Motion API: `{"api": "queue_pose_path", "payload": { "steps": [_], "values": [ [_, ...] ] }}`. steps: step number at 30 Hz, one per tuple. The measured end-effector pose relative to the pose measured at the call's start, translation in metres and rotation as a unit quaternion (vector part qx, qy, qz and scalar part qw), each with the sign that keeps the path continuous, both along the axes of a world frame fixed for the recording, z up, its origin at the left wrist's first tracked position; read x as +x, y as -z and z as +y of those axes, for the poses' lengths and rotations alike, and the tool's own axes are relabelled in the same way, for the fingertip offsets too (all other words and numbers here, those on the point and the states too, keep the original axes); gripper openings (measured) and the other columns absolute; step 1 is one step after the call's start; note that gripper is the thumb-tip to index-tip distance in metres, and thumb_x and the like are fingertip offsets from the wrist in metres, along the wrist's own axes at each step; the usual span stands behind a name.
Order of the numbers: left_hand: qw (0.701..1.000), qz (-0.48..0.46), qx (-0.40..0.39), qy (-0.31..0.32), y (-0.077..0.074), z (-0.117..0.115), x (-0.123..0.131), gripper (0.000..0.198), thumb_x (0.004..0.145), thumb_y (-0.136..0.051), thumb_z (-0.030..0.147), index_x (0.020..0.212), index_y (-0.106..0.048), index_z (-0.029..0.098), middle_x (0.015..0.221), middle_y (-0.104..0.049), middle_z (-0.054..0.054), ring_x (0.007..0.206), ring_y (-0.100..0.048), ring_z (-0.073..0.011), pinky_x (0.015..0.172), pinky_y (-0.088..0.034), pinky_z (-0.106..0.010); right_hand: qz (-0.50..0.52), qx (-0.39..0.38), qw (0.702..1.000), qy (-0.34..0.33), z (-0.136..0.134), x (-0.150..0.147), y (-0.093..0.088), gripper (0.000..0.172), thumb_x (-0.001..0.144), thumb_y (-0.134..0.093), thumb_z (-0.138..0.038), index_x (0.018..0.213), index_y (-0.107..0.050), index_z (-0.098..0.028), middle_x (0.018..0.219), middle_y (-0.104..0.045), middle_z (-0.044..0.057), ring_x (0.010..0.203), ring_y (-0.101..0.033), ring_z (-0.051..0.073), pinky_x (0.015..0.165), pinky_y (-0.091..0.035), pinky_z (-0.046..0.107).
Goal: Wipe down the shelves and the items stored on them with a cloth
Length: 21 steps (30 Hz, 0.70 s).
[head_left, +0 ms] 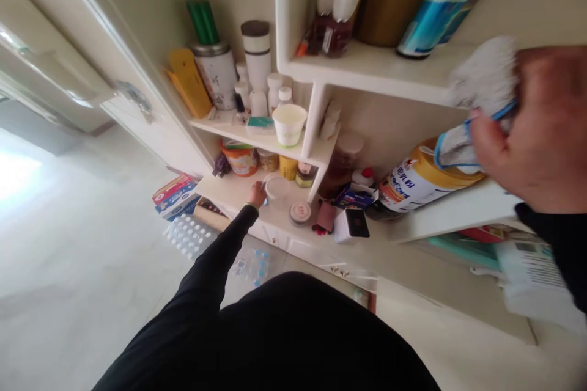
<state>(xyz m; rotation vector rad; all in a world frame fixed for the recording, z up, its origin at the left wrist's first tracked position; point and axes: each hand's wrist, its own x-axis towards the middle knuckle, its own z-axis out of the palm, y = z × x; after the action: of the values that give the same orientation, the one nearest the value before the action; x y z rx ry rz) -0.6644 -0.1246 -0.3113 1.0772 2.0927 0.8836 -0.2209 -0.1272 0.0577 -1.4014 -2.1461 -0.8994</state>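
Note:
My right hand (545, 128) is closed around a whitish cloth (488, 73) with a blue edge, in front of the upper shelf at the right. Part of the cloth hangs over the top of a large yellow-capped bottle (406, 183) lying tilted on the shelf below. Far lower, my left hand (257, 194) reaches to the counter ledge, fingers curled, beside a translucent tub (277, 189). Something small shows at its fingertips, too small to name. A round lidded jar (300, 212) stands to the right of the tub.
White shelves (376, 73) hold bottles, tins and a paper cup (290, 124) near an edge. An orange tub (241, 159) sits below. A black-and-white box (352, 225) stands on the ledge. Boxes (177, 195) and bottle packs (187, 235) lie on the floor at left.

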Motion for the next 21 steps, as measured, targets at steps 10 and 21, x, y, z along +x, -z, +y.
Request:
{"api": "queue_pose_path", "payload": {
  "steps": [10, 21],
  "values": [
    [0.994, 0.077, 0.078, 0.006, -0.043, -0.022, -0.007, 0.026, 0.084, -0.08, 0.019, 0.109, -0.075, 0.016, 0.119, -0.076, -0.012, 0.121, -0.072, -0.0323, 0.115, -0.056, -0.051, -0.012, 0.111, 0.99, -0.092, -0.004, -0.015, 0.0, 0.047, 0.091, -0.06, -0.024, 0.136, -0.061, -0.011, 0.13, -0.073, 0.019, 0.107, -0.072, 0.034, 0.079, -0.058, 0.042],
    [0.761, 0.105, 0.613, 0.185, -0.309, -0.05, 0.125, 0.022, 0.106, -0.056, 0.027, 0.123, -0.07, 0.024, 0.111, -0.073, -0.005, 0.102, -0.074, -0.0172, 0.092, -0.064, -0.031, 0.004, -0.005, 0.984, -0.179, 0.002, -0.034, -0.018, 0.048, 0.092, -0.055, -0.02, 0.14, -0.06, -0.016, 0.14, -0.069, 0.02, 0.118, -0.07, 0.036, 0.093, -0.061, 0.048]
  ]
}}
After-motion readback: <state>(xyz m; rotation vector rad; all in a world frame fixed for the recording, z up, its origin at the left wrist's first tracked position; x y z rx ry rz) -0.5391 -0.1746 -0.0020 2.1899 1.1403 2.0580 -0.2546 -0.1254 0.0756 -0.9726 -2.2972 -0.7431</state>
